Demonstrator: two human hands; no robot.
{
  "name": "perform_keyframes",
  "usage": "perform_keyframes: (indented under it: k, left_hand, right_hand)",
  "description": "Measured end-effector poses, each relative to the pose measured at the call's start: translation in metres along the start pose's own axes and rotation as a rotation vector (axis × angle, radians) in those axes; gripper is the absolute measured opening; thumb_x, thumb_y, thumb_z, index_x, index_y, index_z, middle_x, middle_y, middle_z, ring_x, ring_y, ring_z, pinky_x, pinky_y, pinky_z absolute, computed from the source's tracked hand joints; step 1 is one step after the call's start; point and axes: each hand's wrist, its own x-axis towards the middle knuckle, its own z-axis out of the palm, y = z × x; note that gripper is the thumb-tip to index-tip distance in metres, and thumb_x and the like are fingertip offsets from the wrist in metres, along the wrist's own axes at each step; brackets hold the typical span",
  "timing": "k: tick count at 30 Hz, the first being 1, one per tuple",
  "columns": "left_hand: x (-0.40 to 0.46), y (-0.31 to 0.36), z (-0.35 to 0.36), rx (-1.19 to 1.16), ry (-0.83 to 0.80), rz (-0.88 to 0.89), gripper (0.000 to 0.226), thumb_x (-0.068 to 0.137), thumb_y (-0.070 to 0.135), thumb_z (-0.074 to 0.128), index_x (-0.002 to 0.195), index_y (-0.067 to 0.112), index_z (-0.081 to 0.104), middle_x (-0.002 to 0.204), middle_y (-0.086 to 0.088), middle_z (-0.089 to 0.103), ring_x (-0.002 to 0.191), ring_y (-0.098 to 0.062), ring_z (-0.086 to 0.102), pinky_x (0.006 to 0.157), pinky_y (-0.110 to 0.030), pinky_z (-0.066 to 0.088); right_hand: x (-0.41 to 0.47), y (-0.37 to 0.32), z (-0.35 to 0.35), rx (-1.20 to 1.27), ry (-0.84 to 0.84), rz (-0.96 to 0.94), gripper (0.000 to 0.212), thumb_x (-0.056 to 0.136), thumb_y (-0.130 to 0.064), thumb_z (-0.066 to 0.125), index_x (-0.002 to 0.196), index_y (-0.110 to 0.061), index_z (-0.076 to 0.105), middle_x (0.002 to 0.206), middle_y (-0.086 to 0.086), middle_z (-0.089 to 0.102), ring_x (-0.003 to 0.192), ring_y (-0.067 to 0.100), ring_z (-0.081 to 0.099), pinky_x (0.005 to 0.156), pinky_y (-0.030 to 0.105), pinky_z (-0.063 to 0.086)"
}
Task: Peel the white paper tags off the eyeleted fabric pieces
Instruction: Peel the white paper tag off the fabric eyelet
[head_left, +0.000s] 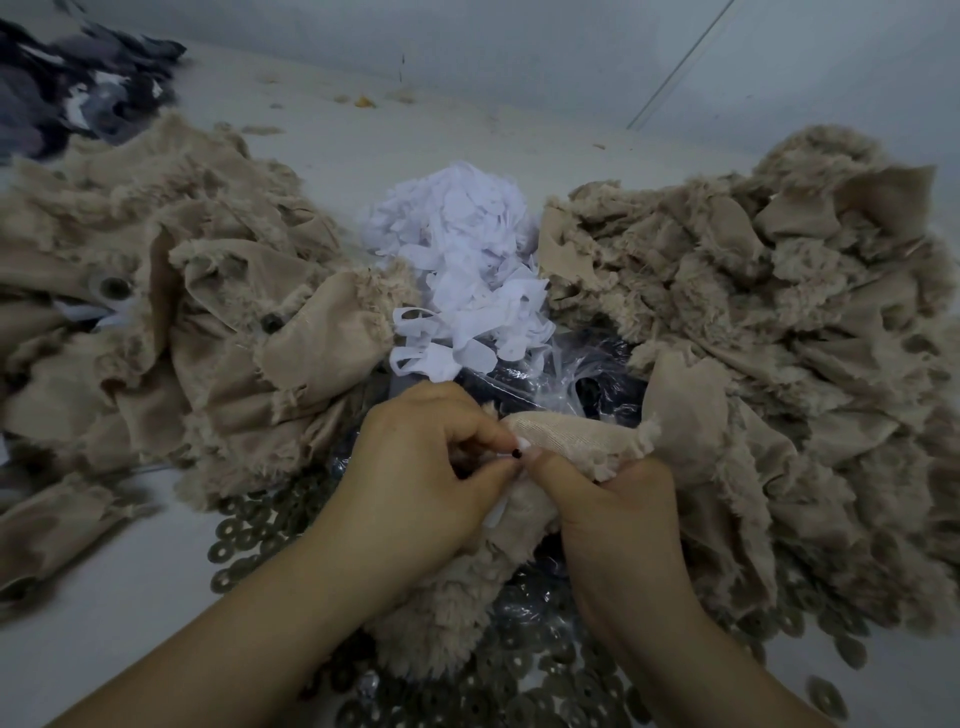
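While both hands meet near the middle of the worktop (104, 597), I see my left hand (421, 473) with fingers curled, pinching a white paper tag (497, 512) at a small dark eyelet (517, 453). My right hand (613, 499) grips the beige fabric piece (582, 436) carrying it. Fabric heaps lie left (171, 312) and right (769, 322); peeled tags (467, 270) pile up farther back between them. Grey washers (519, 675) scatter nearest me.
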Motion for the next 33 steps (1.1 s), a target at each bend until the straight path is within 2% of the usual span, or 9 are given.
perform_keyframes:
  k: [2,9,12,15,18,23,25,29,33]
  left_hand:
    - [0.003,-0.002,-0.003,-0.119,-0.022,-0.111,0.018,0.071,0.004,0.084,0.069,0.021,0.078,0.07,0.006,0.067,0.069,-0.007,0.065,0.062,-0.021,0.052]
    - [-0.001,-0.002,0.0,-0.273,0.012,-0.247,0.019,0.067,-0.003,0.082,0.064,0.014,0.078,0.068,0.0,0.068,0.062,-0.01,0.064,0.058,-0.02,0.05]
    - [-0.003,-0.005,-0.004,-0.284,0.013,-0.329,0.017,0.069,-0.004,0.081,0.066,0.012,0.076,0.069,0.001,0.068,0.064,-0.016,0.065,0.058,-0.026,0.052]
    - [-0.006,-0.011,-0.016,-0.123,0.072,-0.323,0.024,0.072,-0.007,0.075,0.067,0.017,0.074,0.066,0.002,0.068,0.058,-0.011,0.064,0.053,-0.025,0.053]
    - [-0.01,-0.026,-0.04,0.018,0.1,-0.329,0.031,0.073,-0.009,0.072,0.065,0.02,0.07,0.054,0.007,0.064,0.048,0.001,0.055,0.046,-0.009,0.042]
    - [-0.027,-0.048,-0.058,0.471,-0.13,-0.324,0.015,0.076,0.016,0.078,0.083,0.027,0.071,0.075,0.014,0.06,0.065,0.0,0.054,0.054,-0.012,0.036]
    - [-0.035,-0.053,-0.052,0.583,-0.141,-0.245,0.021,0.077,0.018,0.076,0.097,0.021,0.07,0.092,0.005,0.06,0.082,-0.012,0.055,0.061,-0.022,0.036]
    - [-0.036,-0.057,-0.046,0.595,-0.134,-0.181,0.025,0.082,0.017,0.073,0.107,0.018,0.067,0.1,-0.001,0.062,0.09,-0.017,0.054,0.07,-0.029,0.041]
    - [-0.036,-0.057,-0.049,0.496,-0.105,-0.16,0.028,0.078,0.006,0.073,0.104,0.017,0.072,0.09,0.005,0.063,0.07,-0.001,0.046,0.061,-0.012,0.035]
  right_hand:
    - [0.0,-0.001,0.001,0.009,-0.033,0.014,0.021,0.085,-0.004,0.075,0.064,-0.001,0.07,0.066,0.018,0.069,0.059,0.024,0.065,0.054,0.035,0.053]
    - [-0.001,0.0,0.002,-0.012,-0.051,0.021,0.037,0.082,0.006,0.074,0.052,-0.016,0.07,0.054,-0.002,0.066,0.049,0.011,0.061,0.048,0.023,0.047]
    - [-0.002,0.0,0.002,-0.035,-0.043,0.03,0.043,0.081,0.004,0.075,0.046,-0.017,0.063,0.05,-0.002,0.06,0.046,0.013,0.056,0.047,0.027,0.046]
    - [-0.002,0.002,0.0,-0.116,0.013,0.037,0.057,0.081,-0.004,0.077,0.042,-0.021,0.039,0.045,-0.003,0.038,0.044,0.015,0.035,0.046,0.033,0.034]
    - [0.001,0.006,-0.002,-0.118,0.035,0.061,0.044,0.081,-0.007,0.079,0.054,-0.014,0.045,0.055,0.007,0.036,0.055,0.021,0.036,0.052,0.037,0.034]
    - [0.0,0.008,-0.001,-0.151,0.039,0.079,0.059,0.08,-0.011,0.081,0.047,-0.024,0.034,0.052,0.004,0.034,0.052,0.02,0.033,0.051,0.036,0.033]
    - [-0.001,0.006,0.0,-0.18,0.043,0.061,0.064,0.079,-0.013,0.081,0.041,-0.023,0.031,0.045,-0.004,0.031,0.045,0.015,0.029,0.045,0.032,0.029]
    - [-0.002,0.004,0.002,-0.192,0.03,0.035,0.065,0.08,-0.011,0.08,0.035,-0.024,0.036,0.038,-0.014,0.033,0.033,0.007,0.029,0.038,0.024,0.029]
    - [-0.002,0.005,0.002,-0.196,0.01,-0.022,0.064,0.082,-0.007,0.078,0.035,-0.022,0.037,0.039,-0.013,0.035,0.038,0.011,0.033,0.042,0.029,0.033]
